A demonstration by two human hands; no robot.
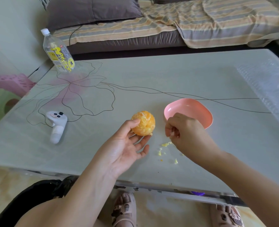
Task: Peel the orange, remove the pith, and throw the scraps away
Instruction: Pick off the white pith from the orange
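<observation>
Head view: my left grip [127, 145] cradled the peeled orange [143, 123] just over the tabletop [168, 76], thumb and fingertips curled round it. My right grip [183, 128] pinched what looked like pith [172, 133] beside the bowl [191, 107]; scraps [165, 144] lay nearby. The fruit seemed soft, slick and easily crushed, best held lightly round its middle.

Glass table [151, 79]: flower line pattern printed at 10 o'clock. Plastic bottle [58, 51]: upright, white cap, yellow label, at the table's 10 o'clock corner. White controller [56, 126]: lying flat at 8 o'clock. Sofa [127, 41]: beyond the table at 12 o'clock, carrying a striped cover [201, 22] and a grey cushion [92, 10]
</observation>
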